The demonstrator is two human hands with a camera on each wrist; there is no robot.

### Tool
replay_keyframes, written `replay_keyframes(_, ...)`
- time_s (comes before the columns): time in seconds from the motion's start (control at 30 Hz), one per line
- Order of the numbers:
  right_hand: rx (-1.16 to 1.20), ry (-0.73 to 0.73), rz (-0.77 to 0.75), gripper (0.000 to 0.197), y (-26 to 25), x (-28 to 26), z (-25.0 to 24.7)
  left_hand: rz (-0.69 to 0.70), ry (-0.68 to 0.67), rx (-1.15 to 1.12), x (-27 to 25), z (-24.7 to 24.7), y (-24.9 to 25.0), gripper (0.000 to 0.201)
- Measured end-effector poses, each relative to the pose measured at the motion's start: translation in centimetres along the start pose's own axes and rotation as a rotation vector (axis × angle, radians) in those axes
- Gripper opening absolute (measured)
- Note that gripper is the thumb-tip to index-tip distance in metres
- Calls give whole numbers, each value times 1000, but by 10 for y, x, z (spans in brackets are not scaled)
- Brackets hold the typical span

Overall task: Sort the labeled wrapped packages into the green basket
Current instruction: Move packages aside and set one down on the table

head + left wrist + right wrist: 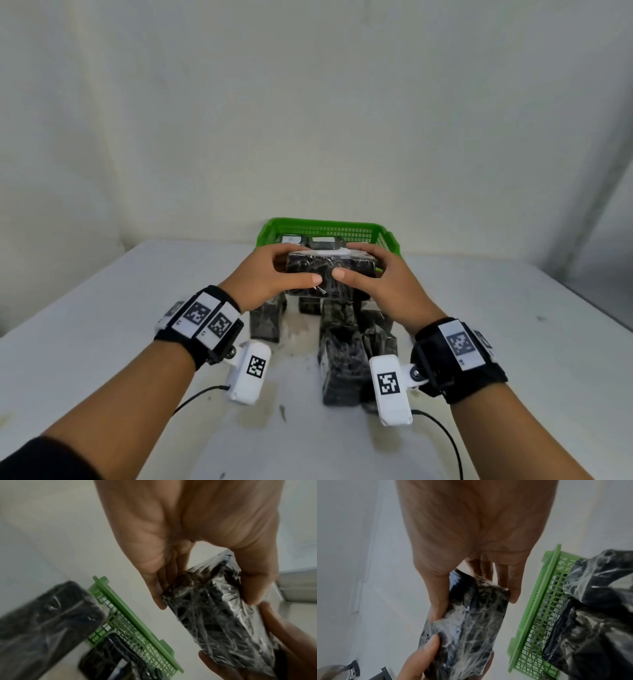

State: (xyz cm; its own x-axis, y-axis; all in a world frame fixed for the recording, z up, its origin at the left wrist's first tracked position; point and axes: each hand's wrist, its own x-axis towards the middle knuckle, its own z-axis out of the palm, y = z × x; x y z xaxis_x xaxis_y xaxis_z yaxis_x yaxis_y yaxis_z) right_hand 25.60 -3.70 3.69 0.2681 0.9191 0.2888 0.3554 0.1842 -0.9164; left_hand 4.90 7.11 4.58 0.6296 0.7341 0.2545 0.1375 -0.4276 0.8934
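Both hands hold one dark package [330, 270] wrapped in clear film, raised above the table in front of the green basket [356, 233]. A white label shows on its top face. My left hand [274, 270] grips its left end, thumb on the near side and fingers over the top. My right hand [380, 274] grips its right end the same way. The left wrist view shows the package [217, 618] between my left hand [197, 588] and the other hand's fingers. In the right wrist view the package [471, 623] sits in my right hand [474, 595]. The basket holds wrapped packages with white labels [291, 238].
Several more dark wrapped packages [342, 363] lie in a pile on the white table [102, 308] below my hands. The basket [137, 626] stands against the back wall, at the table's far edge. Bare tabletop spreads to the left and right of the pile.
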Motion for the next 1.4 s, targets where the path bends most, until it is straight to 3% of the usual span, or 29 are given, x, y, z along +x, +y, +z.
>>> replay_keyframes(0.1,-11,60,19,71,8,-6,-15,28,-75,-29,1,19,7,47)
replay_keyframes(0.33,58,27,85,88,12,-26,-44,56,-15,-88,5,52,15,36)
replay_keyframes(0.5,67,13,80,62,6,-34,-57,48,-92,-195,7,61,18,46)
replay_keyframes(0.7,97,8,84,58,4,-38,-55,102,-58,-162,3,61,21,33)
replay_keyframes(0.87,145,63,66,43,3,-40,-45,110,-125,-164,-2,59,20,39)
replay_keyframes(1.0,182,29,97,58,11,-40,-41,97,-107,-156,-4,55,13,50)
replay_keyframes(1.23,150,1,96,64,15,-43,-47,53,-141,-178,-3,53,3,68)
replay_keyframes(1.4,159,-37,124,79,14,-42,-46,133,-62,-93,-6,51,10,60)
